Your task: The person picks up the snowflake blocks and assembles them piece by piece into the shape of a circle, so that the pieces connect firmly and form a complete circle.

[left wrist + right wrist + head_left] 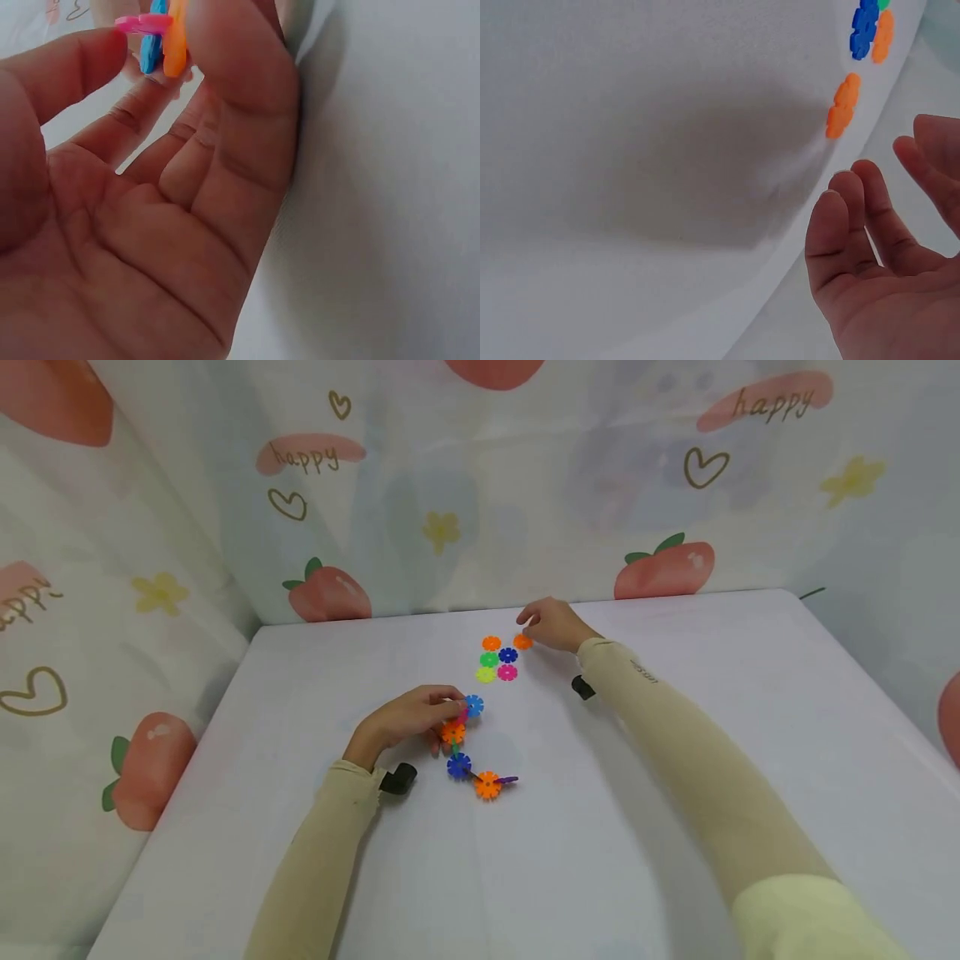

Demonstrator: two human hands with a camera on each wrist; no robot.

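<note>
A chain of interlocking plastic flower discs bends across the table below my left hand. That hand pinches its upper end, near a light blue disc and a pink disc. Down the chain follow an orange disc, a dark blue disc, another orange disc and a purple one seen edge-on. My right hand hovers at the far side, by a loose orange disc. In the right wrist view its fingers are loosely bent, apart from that disc, with nothing between them.
Loose discs lie grouped left of the right hand: orange, green, dark blue, yellow and pink. The white table ends at a hanging printed cloth at the back.
</note>
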